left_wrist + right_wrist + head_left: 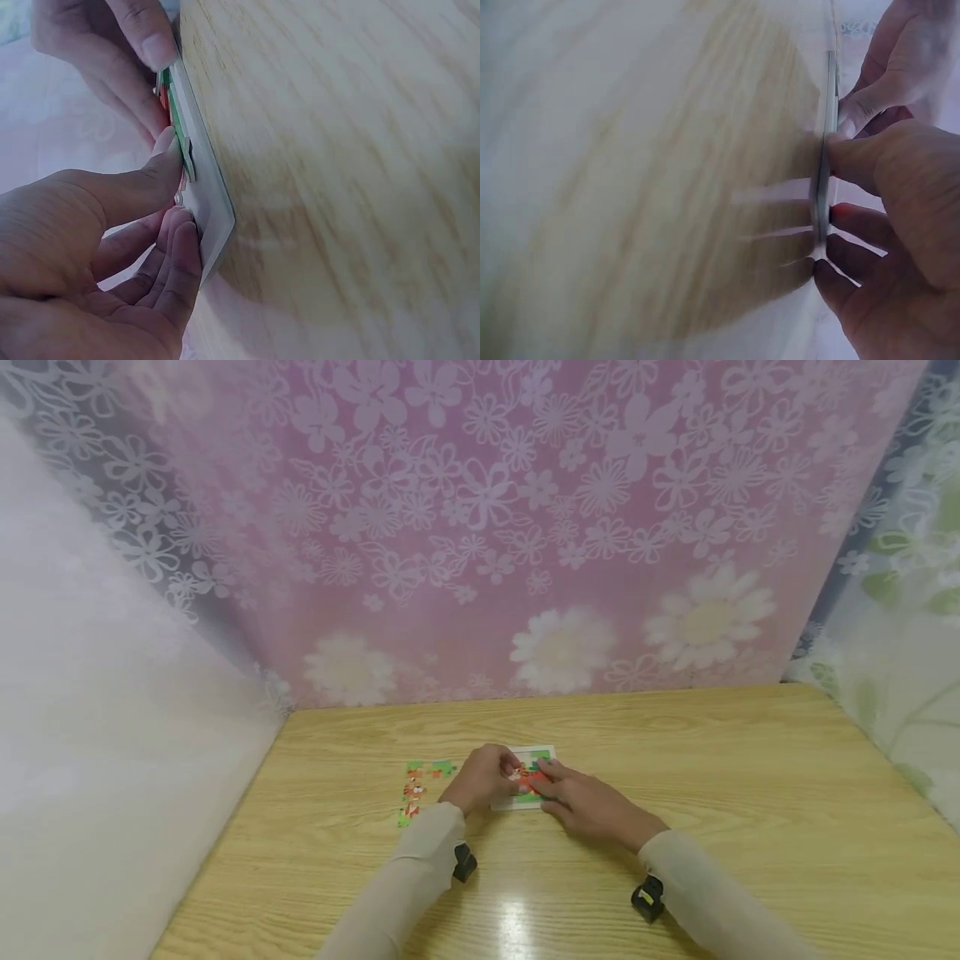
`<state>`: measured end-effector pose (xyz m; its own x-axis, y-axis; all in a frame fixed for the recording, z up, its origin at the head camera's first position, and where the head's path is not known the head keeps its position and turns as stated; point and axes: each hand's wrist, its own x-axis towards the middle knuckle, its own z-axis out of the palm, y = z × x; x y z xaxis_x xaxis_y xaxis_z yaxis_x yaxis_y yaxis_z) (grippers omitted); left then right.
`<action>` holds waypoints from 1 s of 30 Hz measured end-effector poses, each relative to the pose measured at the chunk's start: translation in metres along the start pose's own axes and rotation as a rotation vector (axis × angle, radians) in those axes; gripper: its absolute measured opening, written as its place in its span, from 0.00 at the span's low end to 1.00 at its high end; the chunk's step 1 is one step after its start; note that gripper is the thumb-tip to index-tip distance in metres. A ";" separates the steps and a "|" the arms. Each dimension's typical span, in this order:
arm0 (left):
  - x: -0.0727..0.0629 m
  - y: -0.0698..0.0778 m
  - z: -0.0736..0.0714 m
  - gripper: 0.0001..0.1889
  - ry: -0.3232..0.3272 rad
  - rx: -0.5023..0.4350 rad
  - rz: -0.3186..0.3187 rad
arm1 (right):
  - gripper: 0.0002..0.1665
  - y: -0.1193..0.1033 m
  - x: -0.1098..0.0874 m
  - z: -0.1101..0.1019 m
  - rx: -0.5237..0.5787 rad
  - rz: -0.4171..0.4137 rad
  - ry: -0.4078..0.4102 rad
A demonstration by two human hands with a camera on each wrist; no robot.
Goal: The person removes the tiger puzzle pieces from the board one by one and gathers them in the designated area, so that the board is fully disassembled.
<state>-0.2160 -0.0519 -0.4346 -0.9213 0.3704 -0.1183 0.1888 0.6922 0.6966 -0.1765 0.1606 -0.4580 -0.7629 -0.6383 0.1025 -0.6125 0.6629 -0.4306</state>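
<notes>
A jigsaw puzzle with an orange-and-green picture (531, 782) lies in a white-rimmed tray (517, 806) on the table. From the left, my left hand (486, 778) reaches over the tray. Its thumb and fingers pinch a puzzle piece (184, 154) at the puzzle's left side, the piece partly covered by the thumb. My right hand (592, 802) rests on the right side of the puzzle and tray, fingers extended. In the right wrist view, its fingertips (840, 217) touch the tray's edge. Both hands hide parts of the picture.
Several loose puzzle pieces (413, 790) lie on the wooden table (712, 752) left of the tray. A pink flowered curtain (480, 527) hangs behind the table, with pale cloth at both sides. Each wrist wears a small black camera (647, 898).
</notes>
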 end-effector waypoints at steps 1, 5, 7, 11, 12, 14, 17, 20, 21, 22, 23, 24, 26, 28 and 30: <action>0.001 0.000 0.000 0.15 0.002 0.005 0.003 | 0.27 0.000 -0.001 -0.001 -0.012 -0.008 -0.004; 0.003 -0.002 0.001 0.15 0.011 0.015 -0.001 | 0.24 -0.001 -0.001 -0.004 -0.045 -0.038 0.002; 0.004 -0.001 0.001 0.15 0.009 0.015 -0.013 | 0.22 -0.001 0.000 -0.005 -0.040 -0.043 0.005; 0.004 0.003 0.001 0.14 0.006 0.005 -0.031 | 0.18 0.001 0.001 -0.007 -0.023 -0.056 0.008; 0.004 0.003 0.002 0.14 0.007 0.004 -0.030 | 0.17 0.001 0.001 -0.007 -0.016 -0.062 0.008; 0.004 0.002 0.002 0.14 0.010 0.000 -0.029 | 0.17 0.001 0.000 -0.007 -0.018 -0.069 0.010; 0.003 0.002 0.002 0.15 0.014 -0.004 -0.025 | 0.17 0.000 -0.001 -0.008 -0.034 -0.064 0.004; 0.002 0.003 0.001 0.15 0.021 -0.010 -0.016 | 0.18 -0.001 -0.001 -0.009 -0.049 -0.048 -0.003; 0.002 0.003 0.002 0.15 0.025 -0.014 -0.014 | 0.18 -0.001 -0.001 -0.009 -0.051 -0.044 -0.007; 0.001 0.003 0.002 0.15 0.028 -0.016 -0.013 | 0.18 -0.001 -0.001 -0.009 -0.055 -0.039 -0.011; 0.000 0.003 0.002 0.15 0.031 -0.020 -0.014 | 0.17 -0.001 -0.001 -0.010 -0.060 -0.041 -0.013; 0.000 0.003 0.003 0.15 0.036 -0.024 -0.019 | 0.17 -0.001 -0.001 -0.010 -0.067 -0.045 -0.017; -0.001 0.002 0.005 0.16 0.046 -0.030 -0.024 | 0.17 -0.002 0.000 -0.009 -0.083 -0.052 -0.025; -0.001 0.001 0.006 0.16 0.058 -0.040 -0.028 | 0.17 -0.003 -0.001 -0.009 -0.092 -0.047 -0.032; -0.002 0.002 0.007 0.17 0.070 -0.056 -0.027 | 0.17 -0.004 -0.001 -0.010 -0.093 -0.040 -0.034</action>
<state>-0.2117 -0.0471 -0.4382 -0.9478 0.3063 -0.0889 0.1463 0.6651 0.7323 -0.1750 0.1624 -0.4474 -0.7312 -0.6767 0.0864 -0.6597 0.6693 -0.3419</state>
